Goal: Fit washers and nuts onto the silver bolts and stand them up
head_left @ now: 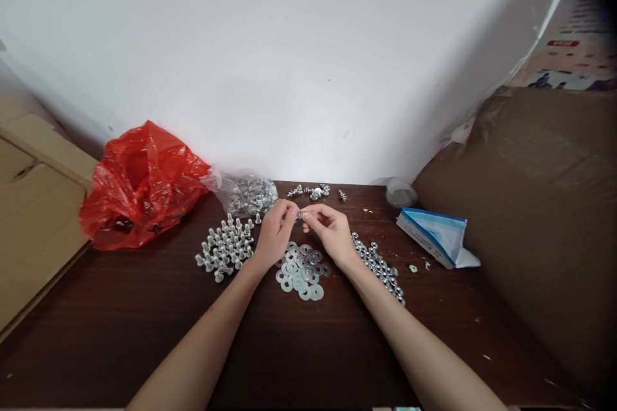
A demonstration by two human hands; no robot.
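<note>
Pinching with thumbs and fingertips, the left hand (pixel 276 234) and right hand (pixel 333 236) meet at a small metal piece (pixel 299 216) over the far middle of the dark table (pixel 144 314). It looks silvery; fingertips cover most of it, hiding its full shape. Bolts (pixel 226 244) cluster left, overlapping washers (pixel 299 282) lie nearer, and nuts (pixel 378 266) spread right, partly behind the right forearm. A clear bag (pixel 255 196) and red bag (pixel 144 186) sit far left, a blue-white box (pixel 434 237) right. Which way the piece points, and its long axis, I cannot tell.
</note>
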